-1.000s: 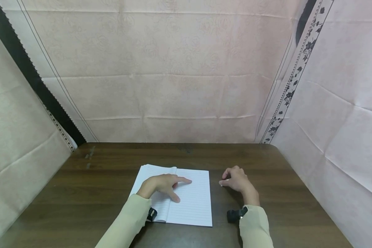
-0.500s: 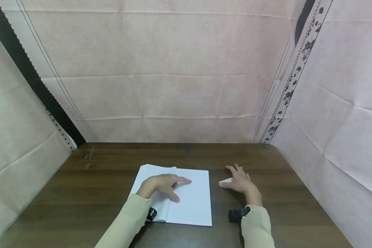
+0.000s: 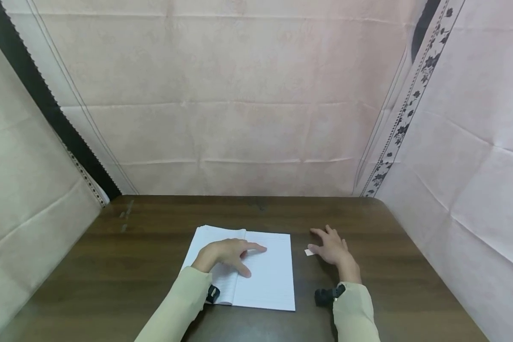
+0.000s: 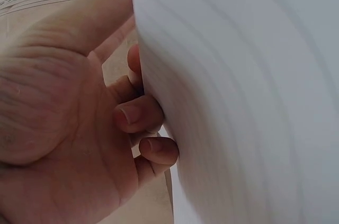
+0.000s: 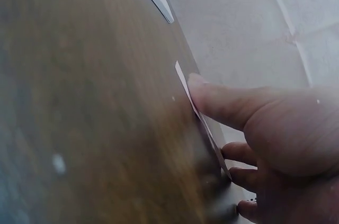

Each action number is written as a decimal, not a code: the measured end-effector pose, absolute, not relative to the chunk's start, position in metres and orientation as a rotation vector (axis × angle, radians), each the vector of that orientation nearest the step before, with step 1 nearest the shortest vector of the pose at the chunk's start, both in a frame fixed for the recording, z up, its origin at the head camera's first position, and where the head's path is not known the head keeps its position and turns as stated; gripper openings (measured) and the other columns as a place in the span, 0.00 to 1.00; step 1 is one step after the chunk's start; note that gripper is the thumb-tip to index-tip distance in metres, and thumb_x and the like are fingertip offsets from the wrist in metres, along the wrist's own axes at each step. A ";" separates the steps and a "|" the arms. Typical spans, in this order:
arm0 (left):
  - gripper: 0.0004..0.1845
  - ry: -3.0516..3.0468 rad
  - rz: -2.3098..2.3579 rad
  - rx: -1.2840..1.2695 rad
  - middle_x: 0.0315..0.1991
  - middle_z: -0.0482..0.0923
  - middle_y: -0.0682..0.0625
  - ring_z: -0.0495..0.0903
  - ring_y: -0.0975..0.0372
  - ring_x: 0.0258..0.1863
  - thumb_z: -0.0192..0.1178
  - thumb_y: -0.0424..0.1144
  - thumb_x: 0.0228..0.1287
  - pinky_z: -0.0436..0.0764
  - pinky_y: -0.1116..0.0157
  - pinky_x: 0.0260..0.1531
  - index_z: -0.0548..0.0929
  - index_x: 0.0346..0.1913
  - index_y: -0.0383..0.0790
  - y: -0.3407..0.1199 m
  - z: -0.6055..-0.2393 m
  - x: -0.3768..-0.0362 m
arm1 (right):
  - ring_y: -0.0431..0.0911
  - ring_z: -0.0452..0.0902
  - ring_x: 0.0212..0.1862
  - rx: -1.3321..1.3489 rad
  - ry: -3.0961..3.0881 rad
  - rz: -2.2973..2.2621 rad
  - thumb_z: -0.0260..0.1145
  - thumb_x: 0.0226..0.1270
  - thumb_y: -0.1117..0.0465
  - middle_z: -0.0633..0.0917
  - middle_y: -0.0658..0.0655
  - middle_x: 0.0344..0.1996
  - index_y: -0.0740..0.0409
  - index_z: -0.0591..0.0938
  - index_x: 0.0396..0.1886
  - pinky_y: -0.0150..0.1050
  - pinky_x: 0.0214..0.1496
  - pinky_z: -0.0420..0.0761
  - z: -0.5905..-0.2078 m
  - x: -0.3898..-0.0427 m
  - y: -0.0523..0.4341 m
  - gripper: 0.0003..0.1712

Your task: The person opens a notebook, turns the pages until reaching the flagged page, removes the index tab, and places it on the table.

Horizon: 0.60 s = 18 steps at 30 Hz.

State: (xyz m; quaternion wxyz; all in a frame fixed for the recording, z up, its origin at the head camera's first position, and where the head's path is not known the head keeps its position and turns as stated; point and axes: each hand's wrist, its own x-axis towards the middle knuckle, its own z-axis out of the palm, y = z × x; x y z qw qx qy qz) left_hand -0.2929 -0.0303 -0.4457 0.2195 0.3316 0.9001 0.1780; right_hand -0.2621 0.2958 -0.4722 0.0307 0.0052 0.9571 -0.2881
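An open lined notebook [image 3: 267, 285] lies flat on the wooden table. Across its middle rests my left hand [image 3: 227, 252], index finger and thumb stretched out over the right page; in the left wrist view the other fingers bend against the curved page [image 4: 259, 107]. To the right of the notebook, a small white paper slip [image 3: 309, 252] lies on the table, mostly covered by my right hand [image 3: 331, 248]. That hand's thumb touches the slip while its other fingers are spread out. The right wrist view catches the thin paper slip [image 5: 183, 81] edge-on below the thumb.
The brown wooden table [image 3: 111, 280] spreads around both hands. Pale cloth hangs behind it as a backdrop [image 3: 248, 118] and along both sides. A black band is on each wrist, below light green sleeves [image 3: 352, 308].
My right hand's fingers have gone from bunched together to spread apart, uncovering part of the paper slip. Its thumb has shifted slightly right. My left hand stays on the notebook.
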 end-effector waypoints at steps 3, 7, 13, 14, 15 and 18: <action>0.41 2.528 0.479 0.888 0.30 0.71 0.54 0.67 0.64 0.30 0.77 0.46 0.52 0.68 0.63 0.34 0.72 0.70 0.67 -0.027 -0.446 -0.295 | 0.73 0.42 0.75 -0.008 2.969 -0.881 0.65 0.71 0.54 0.53 0.75 0.75 0.55 0.71 0.72 0.72 0.69 0.42 -0.471 -0.263 0.300 0.32; 0.41 2.565 0.458 0.853 0.30 0.71 0.54 0.69 0.63 0.31 0.78 0.47 0.52 0.70 0.61 0.36 0.72 0.70 0.67 -0.022 -0.444 -0.296 | 0.74 0.47 0.73 -0.042 2.997 -0.865 0.64 0.72 0.58 0.56 0.76 0.74 0.56 0.74 0.69 0.73 0.67 0.50 -0.470 -0.263 0.307 0.27; 0.34 2.603 0.460 0.904 0.27 0.71 0.54 0.70 0.63 0.31 0.73 0.46 0.58 0.71 0.59 0.37 0.75 0.69 0.63 -0.023 -0.442 -0.304 | 0.69 0.64 0.68 -0.072 3.075 -0.897 0.62 0.73 0.63 0.72 0.70 0.66 0.57 0.81 0.62 0.70 0.62 0.64 -0.467 -0.264 0.308 0.19; 0.32 2.610 0.469 0.931 0.28 0.72 0.55 0.70 0.63 0.31 0.72 0.46 0.60 0.71 0.60 0.36 0.76 0.68 0.61 -0.024 -0.442 -0.306 | 0.67 0.66 0.67 -0.065 3.080 -0.909 0.62 0.73 0.62 0.75 0.68 0.64 0.56 0.81 0.61 0.69 0.61 0.66 -0.467 -0.265 0.307 0.18; 0.29 2.617 0.480 0.955 0.28 0.73 0.54 0.70 0.63 0.29 0.71 0.46 0.62 0.71 0.61 0.35 0.77 0.67 0.60 -0.025 -0.443 -0.308 | 0.66 0.69 0.65 -0.056 3.085 -0.915 0.62 0.74 0.62 0.77 0.67 0.62 0.56 0.82 0.60 0.68 0.60 0.68 -0.467 -0.265 0.306 0.18; 0.22 2.624 0.542 1.036 0.30 0.73 0.54 0.70 0.64 0.31 0.68 0.44 0.65 0.71 0.62 0.35 0.79 0.62 0.53 -0.031 -0.442 -0.314 | 0.63 0.73 0.62 -0.016 3.095 -0.926 0.61 0.75 0.60 0.80 0.64 0.59 0.54 0.83 0.58 0.66 0.57 0.71 -0.468 -0.266 0.304 0.16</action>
